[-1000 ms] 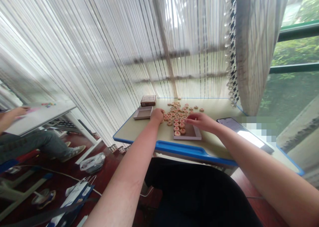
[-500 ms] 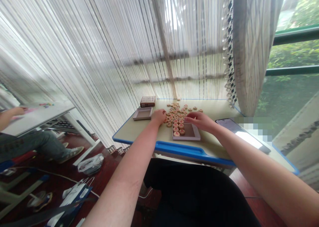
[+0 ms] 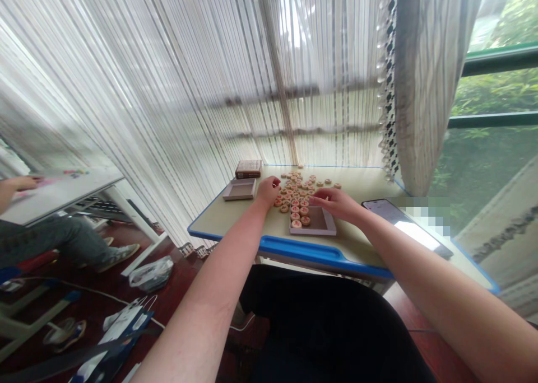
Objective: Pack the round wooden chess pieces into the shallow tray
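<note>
Round wooden Chinese chess pieces with red and dark markings lie in a loose heap on the table. In front of them sits a shallow open box, with two columns of red-marked pieces along its left side. My left hand is at the heap's left edge, fingers curled together; whatever they hold is hidden. Over the far right part of the box, my right hand has thumb and fingers drawn together beside the rearmost pieces. What is between those fingertips is too small to make out.
A second shallow box part lies at left, before a brown printed box. A phone rests on the right of the blue-edged table. Another person's hand is over a white table at far left.
My left hand has lifted slightly and moved a little away from me, its fingertips rising off the heap's edge. The right hand stays at the box. The view shifts slightly.
</note>
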### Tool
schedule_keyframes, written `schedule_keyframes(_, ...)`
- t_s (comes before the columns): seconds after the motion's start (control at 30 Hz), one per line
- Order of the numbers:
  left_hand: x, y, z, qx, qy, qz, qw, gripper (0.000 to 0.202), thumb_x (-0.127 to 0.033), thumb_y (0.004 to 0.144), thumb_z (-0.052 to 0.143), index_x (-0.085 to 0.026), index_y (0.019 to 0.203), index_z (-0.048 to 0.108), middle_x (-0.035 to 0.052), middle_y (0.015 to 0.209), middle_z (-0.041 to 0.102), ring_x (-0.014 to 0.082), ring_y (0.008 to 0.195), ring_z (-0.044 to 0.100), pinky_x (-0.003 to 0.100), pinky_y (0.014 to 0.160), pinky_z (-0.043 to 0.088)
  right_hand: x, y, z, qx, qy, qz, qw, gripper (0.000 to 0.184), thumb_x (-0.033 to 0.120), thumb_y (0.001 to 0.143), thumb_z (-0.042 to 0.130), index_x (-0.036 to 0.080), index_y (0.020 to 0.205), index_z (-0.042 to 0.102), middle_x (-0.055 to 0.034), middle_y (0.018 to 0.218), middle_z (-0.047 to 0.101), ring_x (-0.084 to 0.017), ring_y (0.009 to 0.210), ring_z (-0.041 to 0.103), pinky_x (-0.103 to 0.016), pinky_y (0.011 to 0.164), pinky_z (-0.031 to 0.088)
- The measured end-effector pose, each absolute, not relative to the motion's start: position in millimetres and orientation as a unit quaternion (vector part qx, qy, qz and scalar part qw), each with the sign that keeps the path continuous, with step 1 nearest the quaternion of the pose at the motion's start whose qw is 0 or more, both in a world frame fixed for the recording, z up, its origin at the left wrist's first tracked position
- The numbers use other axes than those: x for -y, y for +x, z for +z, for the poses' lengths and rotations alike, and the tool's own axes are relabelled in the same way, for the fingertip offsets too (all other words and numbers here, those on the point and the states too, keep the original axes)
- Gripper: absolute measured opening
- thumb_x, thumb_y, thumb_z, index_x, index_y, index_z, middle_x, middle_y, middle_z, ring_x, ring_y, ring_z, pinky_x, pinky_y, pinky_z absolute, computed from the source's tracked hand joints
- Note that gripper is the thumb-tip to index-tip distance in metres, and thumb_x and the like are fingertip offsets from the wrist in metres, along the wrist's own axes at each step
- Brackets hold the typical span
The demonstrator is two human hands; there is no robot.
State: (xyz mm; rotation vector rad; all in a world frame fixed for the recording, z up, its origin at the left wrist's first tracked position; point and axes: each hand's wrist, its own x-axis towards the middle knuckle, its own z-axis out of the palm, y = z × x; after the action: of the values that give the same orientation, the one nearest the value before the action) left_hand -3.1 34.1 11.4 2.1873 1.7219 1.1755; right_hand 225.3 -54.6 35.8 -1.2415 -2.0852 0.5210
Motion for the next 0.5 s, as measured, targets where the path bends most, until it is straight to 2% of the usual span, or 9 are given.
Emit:
schedule_keyframes(0.1, -35.5, -1.6, 12.3, -0.568, 0.699, 0.433, 0.042, 0.031, -0.015, 0.075, 0.051, -0.013, 0.105, 0.056, 0.0079, 0.090, 0.062, 0.0134, 0.077, 0.058, 0.027, 0.075, 0.045, 53.9, 225.6, 35.3, 0.796, -0.470, 0.197, 0.326, 0.043, 0.055, 0.075, 0.046, 0.017, 0.079, 0.065, -0.0023, 0.069, 0.059, -0.014, 0.062, 0.049, -0.025, 0.055, 0.034)
schedule_keyframes(0.2, -38.1, -2.6, 12.1, -0.575, 0.689, 0.439, 0.036, 0.033, -0.015, 0.076, 0.049, -0.012, 0.108, 0.058, 0.0105, 0.096, 0.061, 0.0147, 0.082, 0.059, 0.028, 0.080, 0.044, 53.6, 226.3, 35.2, 0.796, -0.471, 0.196, 0.325, 0.043, 0.055, 0.075, 0.046, 0.017, 0.079, 0.065, -0.0025, 0.069, 0.060, -0.014, 0.062, 0.049, -0.025, 0.055, 0.034)
schedule_keyframes(0.4, -39.1, -2.8, 9.0, -0.527, 0.717, 0.434, 0.139, 0.039, -0.008, 0.073, 0.049, -0.014, 0.111, 0.058, 0.0068, 0.090, 0.067, 0.0134, 0.078, 0.061, 0.026, 0.076, 0.047, 53.9, 226.9, 35.9, 0.797, -0.469, 0.198, 0.324, 0.042, 0.056, 0.074, 0.047, 0.018, 0.078, 0.065, -0.0024, 0.068, 0.060, -0.014, 0.062, 0.049, -0.025, 0.054, 0.035)
schedule_keyframes(0.5, -36.1, 0.5, 10.3, -0.507, 0.702, 0.462, 0.194, 0.035, -0.011, 0.074, 0.050, -0.016, 0.107, 0.061, 0.0056, 0.086, 0.068, 0.0130, 0.074, 0.061, 0.026, 0.071, 0.049, 53.2, 226.9, 35.7, 0.798, -0.471, 0.195, 0.320, 0.042, 0.056, 0.074, 0.047, 0.018, 0.077, 0.065, -0.0025, 0.067, 0.060, -0.014, 0.061, 0.049, -0.025, 0.054, 0.034)
